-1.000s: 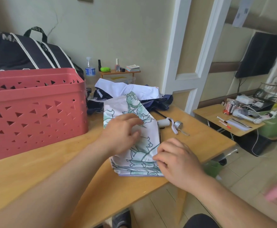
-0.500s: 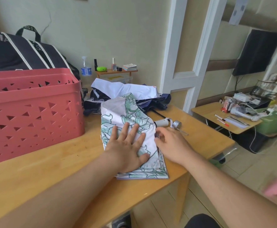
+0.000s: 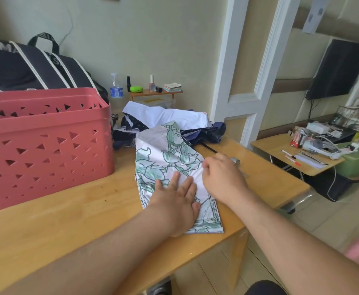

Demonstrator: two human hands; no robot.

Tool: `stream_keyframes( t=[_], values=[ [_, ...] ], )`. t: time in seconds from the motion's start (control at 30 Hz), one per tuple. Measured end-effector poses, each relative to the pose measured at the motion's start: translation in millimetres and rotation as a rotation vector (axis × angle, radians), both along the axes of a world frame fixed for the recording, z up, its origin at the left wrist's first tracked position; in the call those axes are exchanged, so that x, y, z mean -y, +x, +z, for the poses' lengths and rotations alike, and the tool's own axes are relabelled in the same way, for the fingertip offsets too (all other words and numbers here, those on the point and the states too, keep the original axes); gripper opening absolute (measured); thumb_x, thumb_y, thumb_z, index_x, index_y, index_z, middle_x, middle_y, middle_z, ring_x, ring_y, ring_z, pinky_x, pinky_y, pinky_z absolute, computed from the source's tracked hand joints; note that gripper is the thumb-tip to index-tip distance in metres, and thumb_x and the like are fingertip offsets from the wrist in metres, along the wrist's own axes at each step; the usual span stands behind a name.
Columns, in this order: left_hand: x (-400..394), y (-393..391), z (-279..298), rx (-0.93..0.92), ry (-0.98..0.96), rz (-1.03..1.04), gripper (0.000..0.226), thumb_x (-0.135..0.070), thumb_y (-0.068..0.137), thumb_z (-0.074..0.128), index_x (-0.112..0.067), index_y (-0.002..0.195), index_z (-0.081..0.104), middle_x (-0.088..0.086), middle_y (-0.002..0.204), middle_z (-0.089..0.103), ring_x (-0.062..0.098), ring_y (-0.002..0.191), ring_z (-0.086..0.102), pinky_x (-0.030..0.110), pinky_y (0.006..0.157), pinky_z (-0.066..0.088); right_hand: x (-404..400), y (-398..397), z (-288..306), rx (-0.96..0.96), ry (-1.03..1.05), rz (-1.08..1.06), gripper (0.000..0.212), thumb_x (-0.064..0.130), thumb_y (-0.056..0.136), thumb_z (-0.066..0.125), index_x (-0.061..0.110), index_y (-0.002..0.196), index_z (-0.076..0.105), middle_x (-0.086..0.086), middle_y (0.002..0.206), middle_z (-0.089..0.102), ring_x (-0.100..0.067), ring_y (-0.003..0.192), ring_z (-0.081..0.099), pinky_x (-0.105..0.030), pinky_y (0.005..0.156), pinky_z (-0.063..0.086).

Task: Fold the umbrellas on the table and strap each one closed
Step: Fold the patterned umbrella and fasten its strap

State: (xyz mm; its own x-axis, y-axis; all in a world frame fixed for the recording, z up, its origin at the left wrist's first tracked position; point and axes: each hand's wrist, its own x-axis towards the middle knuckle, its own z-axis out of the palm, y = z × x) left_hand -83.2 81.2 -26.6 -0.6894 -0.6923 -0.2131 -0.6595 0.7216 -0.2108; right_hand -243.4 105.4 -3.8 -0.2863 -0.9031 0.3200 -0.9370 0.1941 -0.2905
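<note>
**Flattening the floral canopy**

Wooden table (image 3: 72, 226), head view: floral umbrella (image 3: 168, 158) lies near its front edge; left hand (image 3: 176, 201) presses it flat, fingers straight; right hand (image 3: 221, 177) seems to pinch the right-hand edge; advice: hold pleats flat, then roll tightly

You are working in soft, even daylight; the room is bright with no harsh glare. The pale wooden table (image 3: 67, 226) carries a mild sheen along its near right edge, and only faint, diffuse shadows sit under your left hand (image 3: 175, 204) and beside the red perforated plastic basket (image 3: 44, 145). The wide-angle lens bends the white door frame (image 3: 268, 67) and stretches your forearms at the bottom corners. Your right hand (image 3: 222, 177) is slightly smeared, and the cluttered side desk (image 3: 281, 145) at the right edge looks soft and blurred.
</note>
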Motion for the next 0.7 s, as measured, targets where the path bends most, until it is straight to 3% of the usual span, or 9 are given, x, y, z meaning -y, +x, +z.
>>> stream_keyframes(
  t=[0.1, 0.27, 0.4, 0.53, 0.7],
  values=[
    [-2.4, 5.3, 0.9, -0.006, 0.072, -0.018, 0.067, -0.052, 0.108, 0.003, -0.02, 0.163, -0.018, -0.003, 0.171, -0.023, 0.031, 0.157, -0.023, 0.066, 0.125, 0.003, 4.5, 13.2, -13.6, 0.115, 0.043, 0.135, 0.036, 0.011, 0.099, 0.048, 0.018, 0.128, 0.068, 0.001, 0.135, 0.057, -0.021, 0.124, 0.055, -0.035, 0.105, 0.044],
    [-6.6, 12.2, 3.6, -0.007, 0.107, -0.046, 0.067, -0.053, 0.108, 0.003, -0.022, 0.163, -0.019, -0.004, 0.171, -0.024, 0.027, 0.157, -0.022, 0.063, 0.126, 0.001, 6.2, 5.8, -16.5, 0.139, 0.085, 0.119, 0.035, 0.009, 0.098, 0.052, 0.017, 0.126, 0.071, 0.0, 0.133, 0.061, -0.02, 0.126, 0.056, -0.029, 0.108, 0.042],
    [-10.9, 21.0, -2.8, -0.117, 0.119, -0.053, 0.069, -0.057, 0.107, 0.006, -0.024, 0.164, -0.015, -0.002, 0.171, -0.022, 0.022, 0.157, -0.024, 0.057, 0.128, -0.005, 0.2, 4.4, -11.3, 0.13, 0.244, 0.197, 0.042, 0.03, 0.105, 0.052, 0.02, 0.145, 0.057, 0.001, 0.148, 0.046, -0.019, 0.138, 0.046, -0.029, 0.115, 0.033],
    [-6.9, 55.5, -7.4, -0.315, 0.15, 0.041, 0.083, -0.072, 0.102, 0.015, -0.025, 0.165, -0.013, -0.007, 0.171, -0.02, 0.009, 0.156, -0.02, 0.036, 0.129, -0.007, -24.1, -0.3, -25.7, 0.03, 0.336, 0.247, 0.064, 0.054, 0.106, 0.042, 0.024, 0.161, 0.032, 0.011, 0.16, 0.022, -0.016, 0.146, 0.029, -0.04, 0.121, 0.029],
    [-14.6, 71.7, -2.7, -0.203, 0.095, 0.113, 0.084, -0.072, 0.099, 0.008, -0.023, 0.166, -0.01, -0.005, 0.172, -0.019, 0.012, 0.157, -0.019, 0.038, 0.13, -0.001, -32.8, -1.9, -28.3, 0.025, 0.336, 0.255, 0.064, 0.055, 0.106, 0.04, 0.021, 0.16, 0.031, 0.011, 0.162, 0.021, -0.018, 0.14, 0.038, -0.039, 0.117, 0.033]
  ],
)
